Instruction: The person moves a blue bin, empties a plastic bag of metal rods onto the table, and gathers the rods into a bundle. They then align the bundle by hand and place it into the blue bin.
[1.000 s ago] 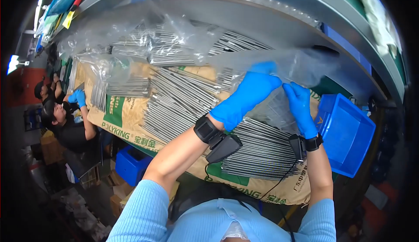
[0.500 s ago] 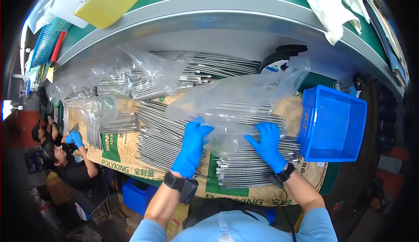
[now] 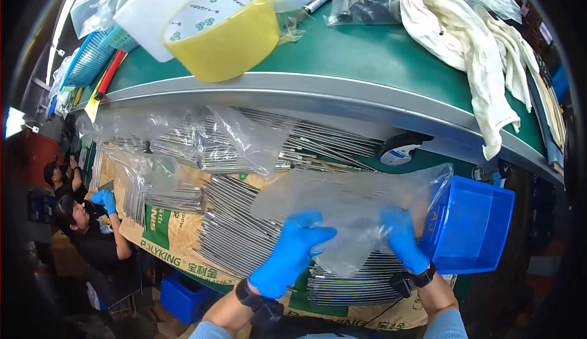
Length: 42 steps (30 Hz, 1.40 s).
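Observation:
A large clear plastic bag (image 3: 342,195) is stretched between my blue-gloved hands, above rows of thin metal rods. My left hand (image 3: 292,252) pinches its near left edge, thumb pointing right. On the other side my right hand (image 3: 403,238) grips the bag; its fingers are blurred and partly veiled by the film. Below them a row of metal rods (image 3: 354,284) lies side by side on brown printed paper sacks (image 3: 235,264). Left of my left hand is another pile of rods (image 3: 235,216), laid at a slant.
A blue bin (image 3: 474,226) stands close to my right hand. The shelf (image 3: 342,57) overhead carries a yellow tape roll (image 3: 226,45) and white cloths (image 3: 452,51). Film-covered rods (image 3: 232,143) lie further back, near a black-and-white reel (image 3: 400,150). Co-workers (image 3: 92,229) sit at the left.
My view has tilted up, showing more of the shelf. My hands have lifted the bag's near edge, and my right hand is now partly behind the film.

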### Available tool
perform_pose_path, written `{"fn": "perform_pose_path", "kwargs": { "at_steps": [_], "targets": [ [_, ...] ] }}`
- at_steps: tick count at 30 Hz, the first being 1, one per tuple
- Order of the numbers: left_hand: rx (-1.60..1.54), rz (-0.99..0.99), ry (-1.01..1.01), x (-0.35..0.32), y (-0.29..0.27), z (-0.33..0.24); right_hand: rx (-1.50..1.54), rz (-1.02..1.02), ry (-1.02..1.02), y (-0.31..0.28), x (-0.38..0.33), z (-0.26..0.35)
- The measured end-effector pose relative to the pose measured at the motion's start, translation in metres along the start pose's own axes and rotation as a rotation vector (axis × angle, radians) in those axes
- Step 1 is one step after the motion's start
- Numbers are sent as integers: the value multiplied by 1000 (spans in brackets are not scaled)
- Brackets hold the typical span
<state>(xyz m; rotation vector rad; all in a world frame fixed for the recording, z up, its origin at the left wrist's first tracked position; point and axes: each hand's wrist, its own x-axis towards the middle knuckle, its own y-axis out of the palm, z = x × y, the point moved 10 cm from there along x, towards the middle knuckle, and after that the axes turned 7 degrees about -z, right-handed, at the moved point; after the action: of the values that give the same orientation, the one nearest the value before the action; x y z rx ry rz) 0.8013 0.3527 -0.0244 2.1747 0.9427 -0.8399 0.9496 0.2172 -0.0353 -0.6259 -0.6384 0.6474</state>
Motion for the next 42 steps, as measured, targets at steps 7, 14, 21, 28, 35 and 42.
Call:
{"fn": "perform_pose_path", "kwargs": {
  "at_steps": [7,14,21,28,35,42],
  "targets": [
    [-184,187,459,-17,27,-118,522,-122,403,-46,85,43],
    [-329,220,469,80,-2,-89,286,-131,302,24,122,-20],
    [927,2,979,105,10,-34,298,-112,426,72,119,-86],
    [1481,-61,1187,108,47,-17,-3,-294,127,-31,81,-29],
    [908,-7,1033,101,8,-32,219,-144,395,-86,-8,0],
    [619,21,454,-7,-55,51,288,-26,604,-141,-155,-5]
  ]
}}
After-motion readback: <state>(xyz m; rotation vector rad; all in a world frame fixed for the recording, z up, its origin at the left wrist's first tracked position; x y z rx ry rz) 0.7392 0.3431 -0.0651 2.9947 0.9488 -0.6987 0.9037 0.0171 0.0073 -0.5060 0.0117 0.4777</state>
